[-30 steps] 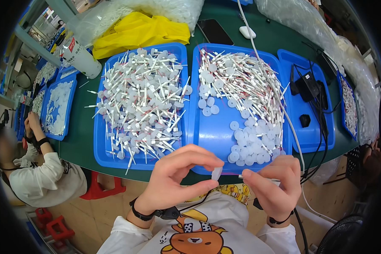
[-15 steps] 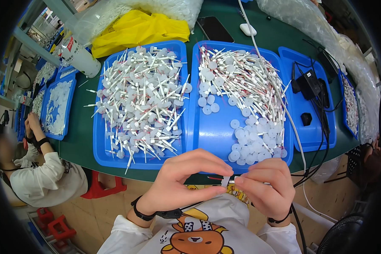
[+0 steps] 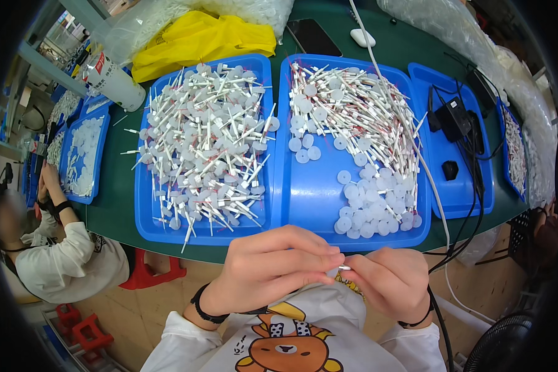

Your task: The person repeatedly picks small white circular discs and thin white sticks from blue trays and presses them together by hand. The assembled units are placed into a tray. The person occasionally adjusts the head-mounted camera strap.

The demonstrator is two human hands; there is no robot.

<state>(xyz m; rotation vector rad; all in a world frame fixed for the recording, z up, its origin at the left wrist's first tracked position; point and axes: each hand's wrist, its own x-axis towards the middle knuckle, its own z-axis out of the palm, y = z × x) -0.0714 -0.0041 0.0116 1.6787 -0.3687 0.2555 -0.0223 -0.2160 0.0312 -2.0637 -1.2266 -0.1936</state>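
Note:
Just beyond my chest, over the front edge of the table, both hands meet at the fingertips. My left hand (image 3: 270, 266) is closed, its thumb and fingers pinching a small translucent white disc (image 3: 332, 273). The fingers of my right hand (image 3: 394, 282) are closed on a thin white stick (image 3: 345, 268), whose end shows right against the disc. Most of the stick is hidden by the fingers. Ahead, the right blue tray (image 3: 313, 214) holds many white sticks with red threads and a heap of loose discs (image 3: 375, 208). White sticks with discs on them (image 3: 211, 149) fill the left blue tray (image 3: 141, 211).
A narrower blue tray (image 3: 437, 201) with a black adapter (image 3: 454, 121) and cables stands at the right. A white cable (image 3: 409, 133) crosses the right tray. Behind lie a yellow bag (image 3: 204, 46) and a phone (image 3: 313, 37). A co-worker (image 3: 74, 254) sits at left.
My hands have come together, and the left fingers have closed further around the disc. The red thread seen between the hands before is now hidden.

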